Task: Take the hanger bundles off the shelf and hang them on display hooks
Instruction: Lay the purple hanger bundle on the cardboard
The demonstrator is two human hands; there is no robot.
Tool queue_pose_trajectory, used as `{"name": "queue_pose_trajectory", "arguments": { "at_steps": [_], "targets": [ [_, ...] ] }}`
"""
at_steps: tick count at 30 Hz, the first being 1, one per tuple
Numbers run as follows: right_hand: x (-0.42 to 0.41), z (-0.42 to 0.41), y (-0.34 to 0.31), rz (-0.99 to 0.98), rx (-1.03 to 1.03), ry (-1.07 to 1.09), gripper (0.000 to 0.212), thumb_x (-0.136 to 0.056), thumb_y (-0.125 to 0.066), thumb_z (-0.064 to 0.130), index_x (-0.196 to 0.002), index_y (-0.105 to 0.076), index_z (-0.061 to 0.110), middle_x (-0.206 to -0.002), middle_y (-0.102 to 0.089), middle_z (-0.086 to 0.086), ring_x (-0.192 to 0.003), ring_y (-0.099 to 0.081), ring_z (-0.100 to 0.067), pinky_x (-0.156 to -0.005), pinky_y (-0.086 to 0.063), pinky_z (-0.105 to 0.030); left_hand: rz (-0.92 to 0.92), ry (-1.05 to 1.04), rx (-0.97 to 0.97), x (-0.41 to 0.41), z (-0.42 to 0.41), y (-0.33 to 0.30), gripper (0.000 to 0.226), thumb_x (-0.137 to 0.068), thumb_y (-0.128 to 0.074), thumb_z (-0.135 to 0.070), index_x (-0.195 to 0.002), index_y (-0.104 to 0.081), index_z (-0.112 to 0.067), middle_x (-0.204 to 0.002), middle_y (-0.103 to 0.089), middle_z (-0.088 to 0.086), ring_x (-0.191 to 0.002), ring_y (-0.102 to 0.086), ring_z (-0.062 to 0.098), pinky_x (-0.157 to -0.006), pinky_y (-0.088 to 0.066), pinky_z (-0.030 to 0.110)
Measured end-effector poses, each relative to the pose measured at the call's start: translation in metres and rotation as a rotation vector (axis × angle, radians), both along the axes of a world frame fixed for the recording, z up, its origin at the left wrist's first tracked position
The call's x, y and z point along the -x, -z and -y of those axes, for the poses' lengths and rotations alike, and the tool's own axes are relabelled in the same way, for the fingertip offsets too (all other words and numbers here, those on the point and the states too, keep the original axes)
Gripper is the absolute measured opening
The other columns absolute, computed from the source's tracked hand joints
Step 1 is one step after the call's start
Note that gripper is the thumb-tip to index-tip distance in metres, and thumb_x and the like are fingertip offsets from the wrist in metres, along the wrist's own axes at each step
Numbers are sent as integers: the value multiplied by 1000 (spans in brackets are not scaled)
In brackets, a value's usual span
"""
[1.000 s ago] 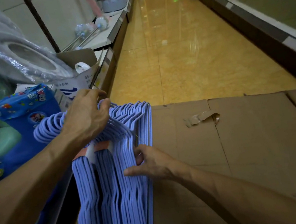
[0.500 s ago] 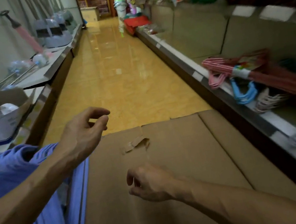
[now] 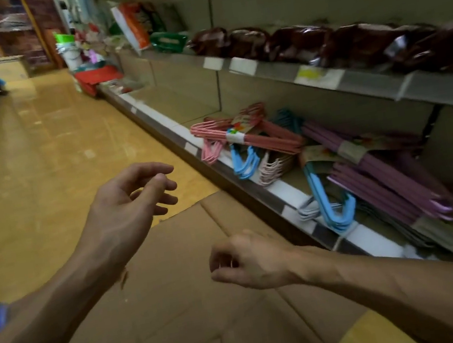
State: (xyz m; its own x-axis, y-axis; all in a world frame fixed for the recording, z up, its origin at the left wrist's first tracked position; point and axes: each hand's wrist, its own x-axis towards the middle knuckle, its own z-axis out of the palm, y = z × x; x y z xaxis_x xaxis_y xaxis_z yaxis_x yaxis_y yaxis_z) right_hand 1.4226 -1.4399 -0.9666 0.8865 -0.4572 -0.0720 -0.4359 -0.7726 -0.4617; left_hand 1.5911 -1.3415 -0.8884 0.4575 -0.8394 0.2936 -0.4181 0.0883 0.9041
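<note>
Both hands are empty: the left hand (image 3: 131,198) hangs with fingers loosely spread, the right hand (image 3: 251,259) with fingers loosely curled, above flattened cardboard (image 3: 182,311). On the low shelf (image 3: 291,195) to the right lie the hanger bundles: pink (image 3: 258,133), blue (image 3: 331,202), purple (image 3: 383,176). By my guess most of the work remains; no display hooks are visible. The band labels are too blurred to read.

The single head camera looks forward and down, close above the flattened brown cardboard sheet (image 3: 188,311), facing along the aisle.
</note>
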Motion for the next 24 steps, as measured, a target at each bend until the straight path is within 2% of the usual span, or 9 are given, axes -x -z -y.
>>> {"name": "queue_pose_trajectory", "arguments": {
  "at_steps": [4, 8, 12, 14, 17, 20, 22, 23, 24],
  "targets": [
    [50, 26, -11, 28, 27, 106, 21, -95, -59, 44, -106, -67, 27, -98, -69, 9, -90, -63, -6, -83, -56, -37, -7, 65, 5, 35, 27, -7, 17, -100, -53, -24, -104, -68, -30, -91, -70, -7, -83, -70, 5, -69, -55, 21],
    [94, 48, -15, 79, 33, 253, 19, -95, -62, 39, -104, -70, 24, -96, -70, 8, -89, -64, -4, -82, -55, -29, -56, 122, 8, 64, 50, -12, 18, -99, -54, -22, -103, -69, -31, -90, -71, -6, -83, -71, 10, -75, -59, 33],
    [126, 71, -20, 188, 72, 422, 14, -93, -63, 38, -96, -70, 26, -90, -69, 11, -83, -62, -1, -75, -52, -27, -174, 189, 6, 88, 66, -2, 17, -99, -56, -17, -104, -70, -25, -92, -72, -1, -83, -72, 17, -78, -60, 39],
    [138, 87, -24, 172, 200, 501, 19, -92, -62, 43, -101, -68, 27, -98, -65, 10, -91, -59, -7, -81, -49, -31, -186, 230, -14, 98, 77, 5, 17, -98, -57, -16, -103, -70, -25, -92, -73, -1, -83, -72, 19, -76, -60, 38],
    [157, 104, -41, 54, 387, 704, 41, -90, -60, 54, -122, -57, 28, -119, -57, -1, -111, -52, -24, -93, -45, -40, -209, 264, -26, 111, 96, 14, 17, -97, -59, -17, -102, -71, -28, -93, -74, -2, -83, -73, 19, -71, -56, 34],
    [179, 121, -53, -109, 231, 947, 59, -88, -59, 62, -126, -45, 19, -123, -59, -11, -108, -59, -32, -88, -50, -40, -238, 288, -40, 122, 108, 23, 17, -98, -58, -17, -102, -71, -28, -91, -74, -2, -80, -73, 16, -69, -54, 31],
    [190, 131, -52, -191, 31, 998, 57, -92, -56, 60, -117, -47, 9, -110, -61, -12, -94, -61, -27, -81, -50, -35, -226, 301, -59, 127, 112, 30, 18, -98, -58, -17, -102, -71, -29, -90, -74, -4, -80, -72, 15, -69, -55, 31],
    [194, 133, -52, -217, -59, 999, 57, -93, -53, 61, -106, -48, 6, -101, -60, -10, -86, -59, -24, -77, -47, -32, -229, 303, -68, 128, 115, 33, 19, -98, -57, -16, -101, -71, -29, -90, -74, -3, -80, -72, 15, -69, -55, 31],
    [199, 137, -49, -240, -127, 1000, 58, -94, -51, 63, -103, -55, 5, -99, -60, -11, -87, -59, -22, -77, -46, -31, -237, 303, -74, 129, 117, 36, 19, -99, -57, -15, -102, -71, -28, -90, -74, -3, -79, -72, 16, -69, -55, 31]
  ]
}}
